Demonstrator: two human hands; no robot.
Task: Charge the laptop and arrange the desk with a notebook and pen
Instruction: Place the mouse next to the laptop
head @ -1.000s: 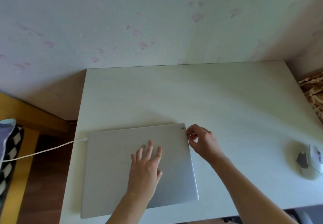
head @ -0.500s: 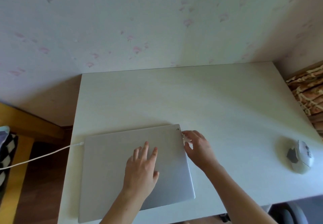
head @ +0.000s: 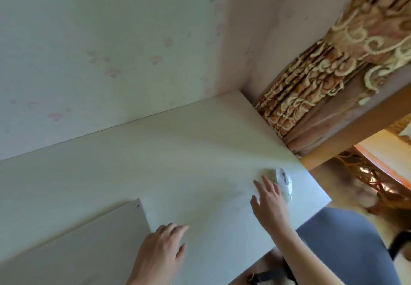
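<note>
The closed silver laptop lies flat at the lower left of the white desk. My left hand hovers at the laptop's right edge, fingers spread and holding nothing. My right hand stretches out over the desk, fingers apart, its fingertips at a white computer mouse near the desk's right edge. The charging cable is out of view. No notebook or pen is in sight.
A patterned curtain hangs at the desk's right corner beside a wooden frame. A grey chair seat sits below the desk's front edge. The papered wall backs the desk.
The view has swung to the right and tilted. My right hand left the laptop's corner and moved to the mouse. My left hand slid off the lid to the laptop's right edge.
</note>
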